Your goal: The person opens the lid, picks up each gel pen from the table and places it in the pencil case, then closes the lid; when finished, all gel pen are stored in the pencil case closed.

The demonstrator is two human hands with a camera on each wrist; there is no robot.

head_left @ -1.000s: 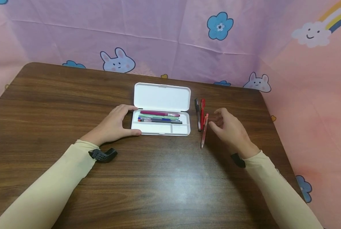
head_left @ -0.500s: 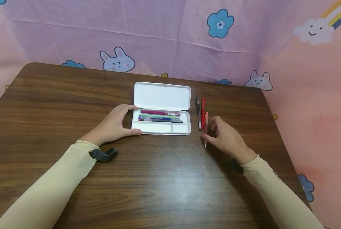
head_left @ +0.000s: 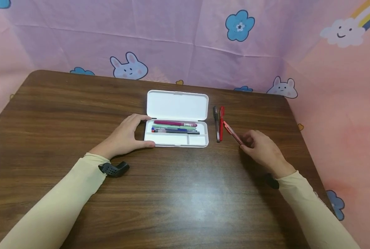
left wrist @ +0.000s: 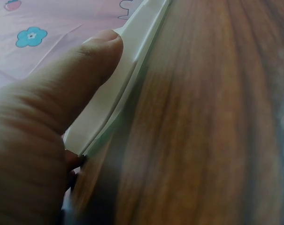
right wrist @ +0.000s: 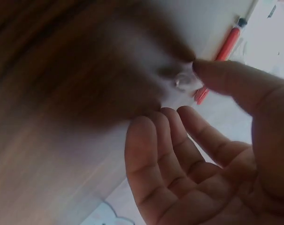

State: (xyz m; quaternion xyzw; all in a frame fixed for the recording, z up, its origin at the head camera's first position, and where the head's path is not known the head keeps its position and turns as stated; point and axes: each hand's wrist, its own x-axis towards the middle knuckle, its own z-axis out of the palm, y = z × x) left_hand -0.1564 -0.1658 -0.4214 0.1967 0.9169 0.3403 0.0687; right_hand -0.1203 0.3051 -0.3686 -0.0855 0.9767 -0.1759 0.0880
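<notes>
White rectangular plastic case (head_left: 169, 139): lies on the brown wood-grain table (head_left: 160, 193), lid (head_left: 177, 105) folded back, so its inside is reachable; several slim pens, one magenta (head_left: 167, 122), rest lengthwise in the rear compartment.
Left hand (head_left: 122, 136): thumb and forefinger widely spread, holding the case's left end, probably for steadiness.
Right hand (head_left: 264, 148): nearly closed, seems to pinch one end of the pale-red transparent pen (head_left: 233, 133); its wrist view is blurred, so exact contact is uncertain.
Pale-red pen: slanted, far end just beside the bright red pen (head_left: 221, 116).
Black-and-clear pen (head_left: 216, 124): beside the red one, right of the case.
</notes>
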